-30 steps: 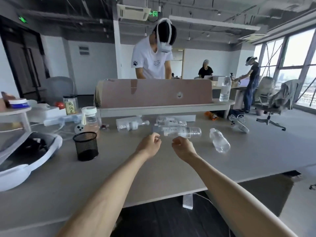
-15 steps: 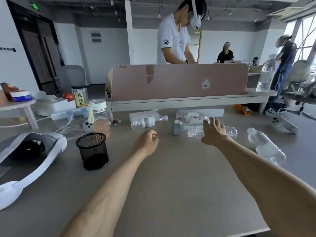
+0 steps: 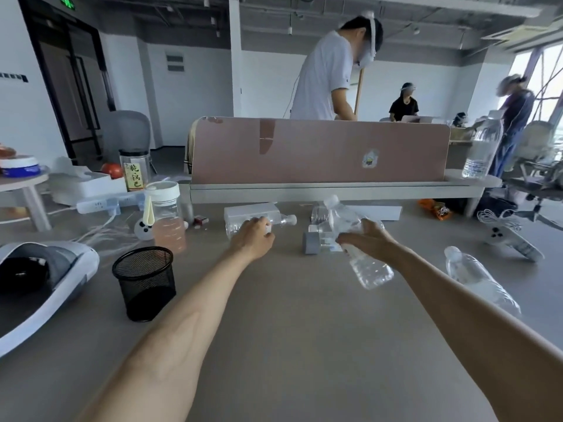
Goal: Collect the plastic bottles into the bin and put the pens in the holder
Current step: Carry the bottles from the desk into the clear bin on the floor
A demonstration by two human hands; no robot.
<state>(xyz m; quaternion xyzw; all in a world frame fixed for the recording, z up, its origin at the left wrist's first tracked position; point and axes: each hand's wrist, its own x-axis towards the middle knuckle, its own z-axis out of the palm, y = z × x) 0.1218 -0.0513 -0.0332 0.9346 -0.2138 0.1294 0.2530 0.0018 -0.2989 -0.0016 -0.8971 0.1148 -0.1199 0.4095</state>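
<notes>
My right hand [image 3: 370,239] grips a clear plastic bottle [image 3: 364,263], lifted off the table and tilted, cap end up toward the back. My left hand [image 3: 253,237] rests closed over a second clear bottle [image 3: 281,220] that lies on its side near the divider. A third bottle [image 3: 478,277] lies on the table at the right. Another clear bottle [image 3: 320,213] lies behind the lifted one, partly hidden. A black mesh holder [image 3: 144,283] stands at the left. No pens show clearly.
A pink divider [image 3: 320,150] on a shelf closes the back of the table. An upright water bottle [image 3: 481,147] stands on the shelf's right end. A jar with a white lid [image 3: 166,216], a power strip [image 3: 103,205] and a white headset [image 3: 45,281] crowd the left. People stand beyond.
My right hand has closed on a bottle and raised it off the table. My left hand reached forward from mid-table onto the bottle near the divider.
</notes>
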